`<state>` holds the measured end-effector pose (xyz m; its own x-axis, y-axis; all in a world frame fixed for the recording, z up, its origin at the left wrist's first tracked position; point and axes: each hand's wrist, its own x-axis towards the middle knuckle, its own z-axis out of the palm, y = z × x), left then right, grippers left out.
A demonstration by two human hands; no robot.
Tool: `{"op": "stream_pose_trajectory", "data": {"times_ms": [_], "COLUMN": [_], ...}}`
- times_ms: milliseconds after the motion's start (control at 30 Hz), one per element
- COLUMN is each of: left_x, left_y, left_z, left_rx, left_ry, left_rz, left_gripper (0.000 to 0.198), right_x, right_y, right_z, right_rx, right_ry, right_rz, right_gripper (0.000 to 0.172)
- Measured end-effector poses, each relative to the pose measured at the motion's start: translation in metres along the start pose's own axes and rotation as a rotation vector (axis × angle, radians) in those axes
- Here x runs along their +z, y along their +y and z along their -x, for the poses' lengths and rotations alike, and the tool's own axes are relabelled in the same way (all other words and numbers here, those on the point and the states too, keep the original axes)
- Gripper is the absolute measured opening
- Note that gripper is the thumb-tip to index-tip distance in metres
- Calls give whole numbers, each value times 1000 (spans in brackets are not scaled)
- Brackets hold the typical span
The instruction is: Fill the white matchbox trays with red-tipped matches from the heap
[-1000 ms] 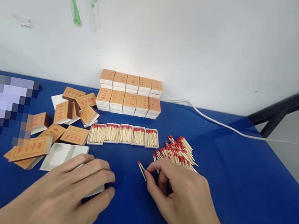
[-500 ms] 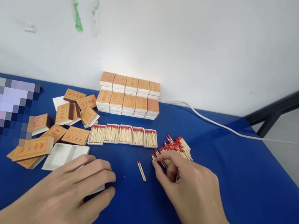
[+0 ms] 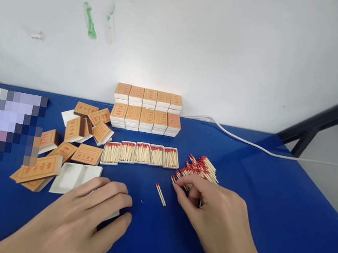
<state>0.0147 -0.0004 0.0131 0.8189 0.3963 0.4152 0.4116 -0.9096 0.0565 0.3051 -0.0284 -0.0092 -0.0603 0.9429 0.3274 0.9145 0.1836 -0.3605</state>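
Two bare hands show above the blue desk (image 3: 288, 208): the left hand (image 3: 80, 220) over its near left part, the right hand (image 3: 218, 220) over its near middle. Both forearms are uncovered down to the picture's lower edge. The fingers are long and slender.

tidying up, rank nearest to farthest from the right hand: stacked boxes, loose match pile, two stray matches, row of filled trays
1. loose match pile, touching the right hand
2. two stray matches, just left
3. row of filled trays, behind
4. stacked boxes, by the wall

Right hand (image 3: 215, 213) from loose matches (image 3: 160, 194) to pile (image 3: 203, 168)
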Motion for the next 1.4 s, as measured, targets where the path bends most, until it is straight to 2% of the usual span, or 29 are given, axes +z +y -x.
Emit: {"op": "stream_pose_trajectory", "data": {"times_ms": [167,267,500,700,867,1133,1400], "left_x": [4,9,10,9,10,12,13], "left_y": [2,4,5,6,5,7,6], "left_z": [4,7,10,11,8,13,17], "left_rx": [-11,-40,-59,-52,-50,-70,-68], "left_ry": [8,77,36,6,44,16,-26], "left_rz": [23,57,63,67,51,62,13], "left_gripper": [47,48,44,39,42,36,36], "right_x": [2,4,4,-1,-2,0,0], "right_y": [-4,-8,-16,-7,-4,-5,-18], "right_z": [1,2,3,-1,-2,0,3], "right_rx": [-11,-14,23,78,68,31,45], "right_ry": [-3,-27,-88,21,24,32,-15], "right_rz": [-58,-126,-227,-52,35,8,-143], "right_gripper": [12,15,23,12,8,17,18]}}
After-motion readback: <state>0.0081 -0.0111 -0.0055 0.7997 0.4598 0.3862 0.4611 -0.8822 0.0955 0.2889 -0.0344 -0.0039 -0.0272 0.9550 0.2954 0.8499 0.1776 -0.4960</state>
